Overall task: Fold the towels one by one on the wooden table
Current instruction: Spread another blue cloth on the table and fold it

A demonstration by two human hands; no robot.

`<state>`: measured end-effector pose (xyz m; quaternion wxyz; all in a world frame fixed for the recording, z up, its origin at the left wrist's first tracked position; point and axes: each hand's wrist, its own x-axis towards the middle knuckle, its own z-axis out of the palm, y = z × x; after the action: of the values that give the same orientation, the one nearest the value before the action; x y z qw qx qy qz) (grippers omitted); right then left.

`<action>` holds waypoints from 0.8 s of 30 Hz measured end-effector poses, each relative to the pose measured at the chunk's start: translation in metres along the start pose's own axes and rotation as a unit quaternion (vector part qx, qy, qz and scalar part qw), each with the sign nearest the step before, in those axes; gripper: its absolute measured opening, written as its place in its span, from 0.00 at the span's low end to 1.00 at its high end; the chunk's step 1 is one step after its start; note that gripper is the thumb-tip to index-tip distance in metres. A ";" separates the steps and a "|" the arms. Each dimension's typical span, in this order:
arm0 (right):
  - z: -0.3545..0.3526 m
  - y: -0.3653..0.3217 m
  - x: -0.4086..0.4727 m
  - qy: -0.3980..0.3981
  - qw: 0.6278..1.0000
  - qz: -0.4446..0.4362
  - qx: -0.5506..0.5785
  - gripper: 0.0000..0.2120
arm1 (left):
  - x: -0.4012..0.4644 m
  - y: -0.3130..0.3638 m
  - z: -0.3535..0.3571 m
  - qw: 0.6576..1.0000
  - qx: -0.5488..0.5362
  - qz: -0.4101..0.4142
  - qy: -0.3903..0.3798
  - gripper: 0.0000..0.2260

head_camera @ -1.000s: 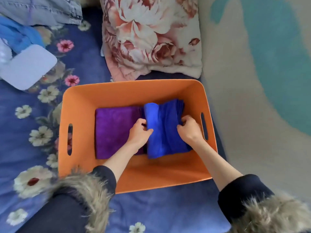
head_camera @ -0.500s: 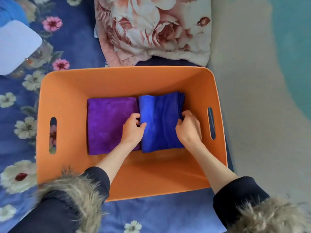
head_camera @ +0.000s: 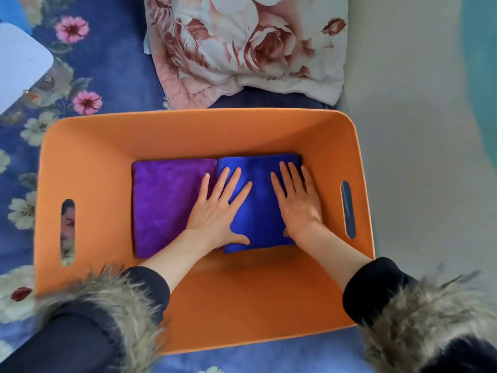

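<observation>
- The folded blue plush towel (head_camera: 258, 211) is pressed flat inside the orange plastic basket (head_camera: 188, 130), beside a folded purple plush towel (head_camera: 166, 203).
- The left hand (head_camera: 217, 208) and right hand (head_camera: 298, 200) are laid on it, fingers straight and spread; nothing is gripped.

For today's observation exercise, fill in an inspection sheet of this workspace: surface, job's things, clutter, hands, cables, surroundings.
Surface: flowered blue bedspread; no wooden table seen.
Job's things: folded purple towel and folded blue towel side by side in the orange bin.
Clutter: white object at the far left.
Hands: left hand and right hand flat, fingers straight, on the blue towel.
Cables: nothing seen.
Surroundings: rose-print pillow, pale wall.
</observation>
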<state>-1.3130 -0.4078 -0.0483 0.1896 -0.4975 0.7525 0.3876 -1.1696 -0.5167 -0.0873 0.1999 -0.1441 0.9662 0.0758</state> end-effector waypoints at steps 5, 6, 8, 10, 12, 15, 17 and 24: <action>0.012 -0.001 0.025 -0.030 0.999 -0.004 0.025 0.66 | 0.016 -0.001 0.022 1.000 -0.026 -0.015 0.001 0.53; 0.013 -0.001 0.028 -0.032 0.999 -0.007 0.026 0.67 | 0.018 0.000 0.023 0.999 -0.032 -0.017 0.002 0.52; 0.013 -0.001 0.032 -0.038 0.999 -0.009 0.031 0.67 | 0.022 -0.001 0.023 0.999 -0.041 -0.016 -0.004 0.52; 0.012 -0.002 0.032 -0.038 0.998 -0.008 0.044 0.65 | 0.023 -0.002 0.020 0.999 -0.040 -0.014 -0.021 0.52; 0.009 -0.003 0.028 -0.035 0.997 -0.005 0.063 0.60 | 0.022 -0.001 0.012 0.998 -0.040 -0.012 -0.053 0.52; 0.004 -0.006 0.012 -0.031 0.992 0.005 0.118 0.53 | 0.019 0.002 -0.007 0.993 -0.035 -0.016 -0.111 0.49; 0.002 -0.008 -0.006 -0.024 0.983 0.007 0.181 0.47 | 0.011 0.004 -0.023 0.992 -0.029 -0.020 -0.123 0.43; -0.022 -0.003 -0.086 0.032 0.921 0.028 0.387 0.36 | -0.062 0.010 -0.071 0.986 -0.132 -0.072 -0.069 0.29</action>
<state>-1.2711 -0.3734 0.0220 0.3318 -0.3759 0.8635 0.0547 -1.1442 -0.5064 0.0030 0.2501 -0.2324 0.9189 0.1979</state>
